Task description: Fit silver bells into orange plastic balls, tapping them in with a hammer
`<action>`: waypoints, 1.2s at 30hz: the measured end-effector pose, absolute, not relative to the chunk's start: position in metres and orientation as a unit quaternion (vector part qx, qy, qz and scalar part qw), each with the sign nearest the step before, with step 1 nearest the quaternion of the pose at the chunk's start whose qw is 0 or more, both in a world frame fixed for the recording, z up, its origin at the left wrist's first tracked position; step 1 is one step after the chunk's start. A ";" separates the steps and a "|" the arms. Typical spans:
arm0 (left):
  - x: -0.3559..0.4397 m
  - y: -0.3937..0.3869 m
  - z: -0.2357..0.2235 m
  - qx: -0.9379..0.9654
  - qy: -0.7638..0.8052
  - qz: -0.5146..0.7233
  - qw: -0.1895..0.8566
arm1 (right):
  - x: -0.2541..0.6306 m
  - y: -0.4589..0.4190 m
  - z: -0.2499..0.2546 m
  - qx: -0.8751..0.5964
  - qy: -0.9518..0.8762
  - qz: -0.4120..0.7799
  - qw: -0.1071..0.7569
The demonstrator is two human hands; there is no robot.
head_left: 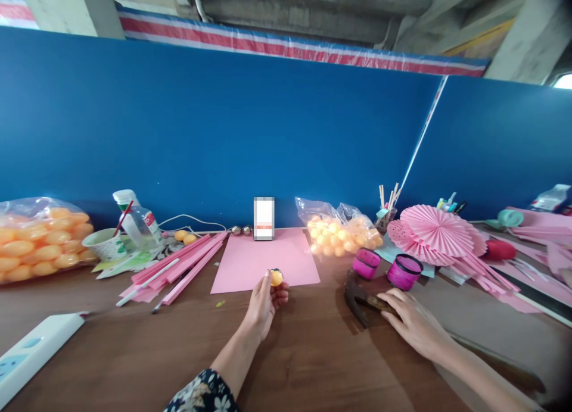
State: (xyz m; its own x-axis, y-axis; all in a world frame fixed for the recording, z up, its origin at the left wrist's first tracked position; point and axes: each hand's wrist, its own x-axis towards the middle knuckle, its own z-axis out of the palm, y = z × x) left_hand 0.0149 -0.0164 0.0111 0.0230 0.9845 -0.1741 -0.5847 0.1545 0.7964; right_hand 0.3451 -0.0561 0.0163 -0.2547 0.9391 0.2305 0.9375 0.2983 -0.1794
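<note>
One ball (277, 278): your left hand (270, 287) is pinching it between thumb and fingers, at the near edge of the pink sheet (268, 257). One hammer (356, 299): it's lying on the counter (290, 352), your right hand (404, 317) resting over its handle; can't tell if those fingers are closing round it.

Also counting two magenta rings (366, 263) beyond the hammer head, two shiny metal balls (241, 230) behind the sheet, two loose orange balls (185, 237) off to the left.

Containers: two clear bags are holding many orange balls, one far left (44, 239), one right of the sheet (344, 233). Paper cup (105, 244) is holding a red stick.

Orientation: your ball is round, showing no long axis; its dark patch is facing up. Hammer's long axis is running diagonally, head pointing left and away, handle end pointing right and toward you.
</note>
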 end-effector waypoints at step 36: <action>0.000 0.000 0.003 0.221 0.487 0.699 0.474 | 0.132 0.041 0.027 -0.449 -0.878 0.060 0.154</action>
State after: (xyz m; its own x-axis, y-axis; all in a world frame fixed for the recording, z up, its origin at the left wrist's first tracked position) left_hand 0.0002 0.0002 0.0027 -0.4525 0.8785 -0.1532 -0.4476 -0.0751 0.8911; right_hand 0.1320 0.0408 0.0268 -0.5492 0.8072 0.2161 0.7705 0.5893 -0.2430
